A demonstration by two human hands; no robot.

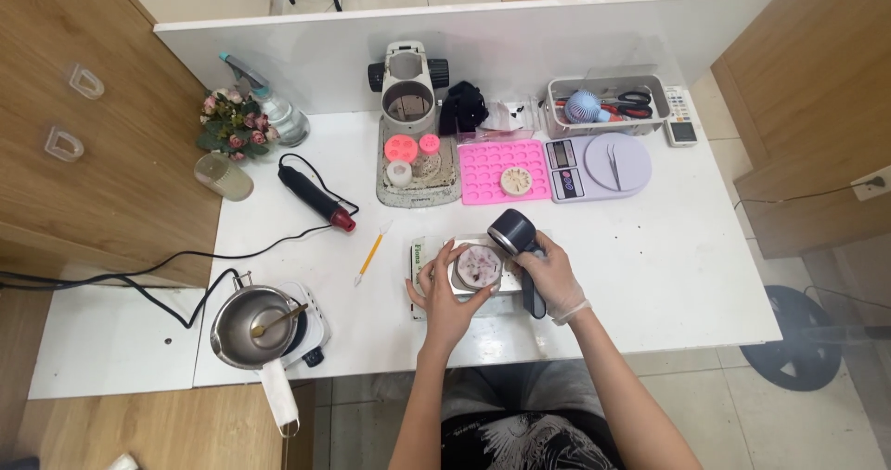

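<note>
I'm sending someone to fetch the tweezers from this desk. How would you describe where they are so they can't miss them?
Start at the white table and look to its far right part, in front of the clear plastic bin. There stands a lilac kitchen scale with a round platform, beside the pink silicone mould tray. The tweezers lie on that platform: thin, metal, the only thing on it.

Open tabletop [668, 266] right of the hands, bare out to the edge. Blocked behind by pink mould tray [505, 170] and scale [599, 167]. Narrower on the left: yellow pencil [371, 255], black cable [232, 247], then pot [252, 321] on its hotplate [311, 326].
</note>
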